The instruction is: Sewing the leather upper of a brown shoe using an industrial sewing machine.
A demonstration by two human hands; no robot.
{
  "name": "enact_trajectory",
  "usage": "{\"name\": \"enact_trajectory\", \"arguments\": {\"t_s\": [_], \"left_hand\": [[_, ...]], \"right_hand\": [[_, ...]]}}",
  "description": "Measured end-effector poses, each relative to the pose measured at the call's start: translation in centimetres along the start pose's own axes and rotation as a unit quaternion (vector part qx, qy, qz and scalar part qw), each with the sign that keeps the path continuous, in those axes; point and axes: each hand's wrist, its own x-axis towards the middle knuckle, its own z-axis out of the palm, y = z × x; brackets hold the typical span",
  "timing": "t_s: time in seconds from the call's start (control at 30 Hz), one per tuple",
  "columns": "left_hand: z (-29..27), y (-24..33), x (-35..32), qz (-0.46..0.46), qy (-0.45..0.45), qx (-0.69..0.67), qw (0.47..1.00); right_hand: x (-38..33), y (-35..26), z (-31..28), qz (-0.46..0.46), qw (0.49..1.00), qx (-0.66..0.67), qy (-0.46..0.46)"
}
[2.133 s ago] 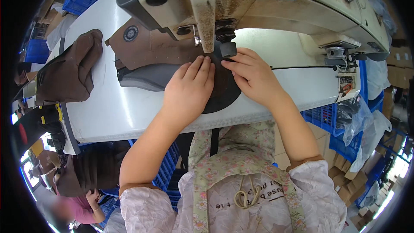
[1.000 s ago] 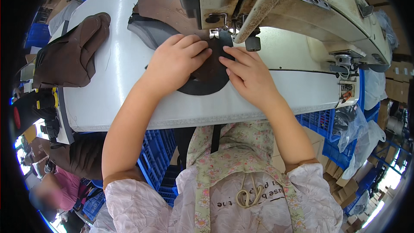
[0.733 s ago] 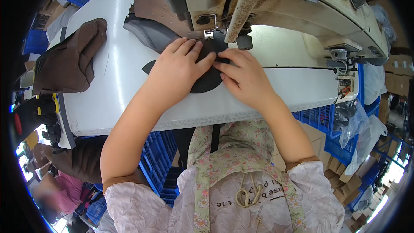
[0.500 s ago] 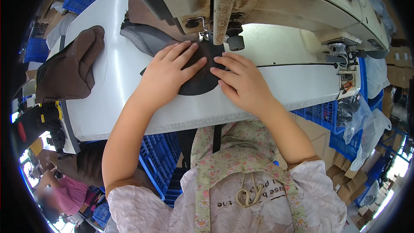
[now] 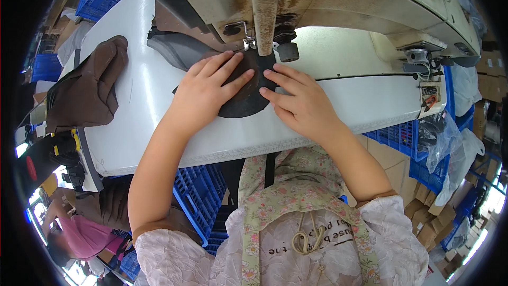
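A dark brown and black leather-like piece (image 5: 245,107) lies under the presser foot (image 5: 248,44) of a sewing machine (image 5: 338,13). My left hand (image 5: 203,87) rests flat on its left side, fingers spread toward the foot. On its right edge lie the fingertips of my right hand (image 5: 299,98), fingers apart and pressing down. Grey and brown panels (image 5: 182,48) of the workpiece stretch away to the left behind my left hand. The needle's contact with the material is too small to make out.
Folded brown pieces (image 5: 90,87) lie at the left of the white table (image 5: 143,127). Blue crates (image 5: 198,196) stand below the table, and another blue crate (image 5: 397,136) holds plastic bags at right. A person in pink (image 5: 92,235) sits at the lower left.
The view has shifted slightly, so the machine appears a little further left. Both hands stay on the piece in nearly the same pose.
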Motion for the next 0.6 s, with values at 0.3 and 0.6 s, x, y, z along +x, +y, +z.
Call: {"name": "enact_trajectory", "arguments": {"t_s": [0.3, 0.6], "left_hand": [[0.7, 0.3, 0.0, -0.009, 0.030, 0.026, 0.999], [1.1, 0.5, -0.1, -0.014, 0.030, 0.032, 0.999]], "right_hand": [[0.0, 0.0, 0.0, -0.003, 1.000, -0.006, -0.001], [0.1, -0.2, -0.3, 0.004, 1.000, -0.002, -0.014]]}}
